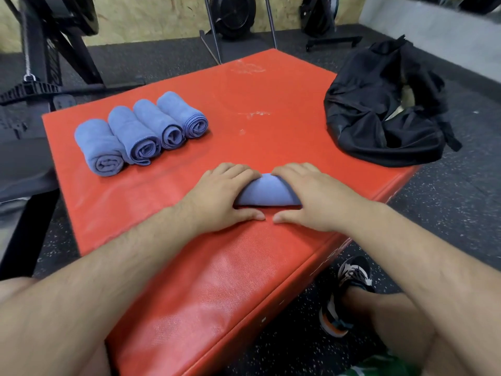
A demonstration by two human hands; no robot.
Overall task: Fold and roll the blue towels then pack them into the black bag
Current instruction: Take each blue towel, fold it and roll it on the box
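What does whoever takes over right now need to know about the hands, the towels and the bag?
Hands: the left hand and right hand both grip the fifth towel. Their fingers curl over it and the thumbs rest on the red pad.
Towels: four rolled towels lie side by side at the pad's far left.
Bag: the black bag lies crumpled at the pad's far right corner; no towel shows in it.
Done: four rolls.
Left: finish this roll, then pack all five.
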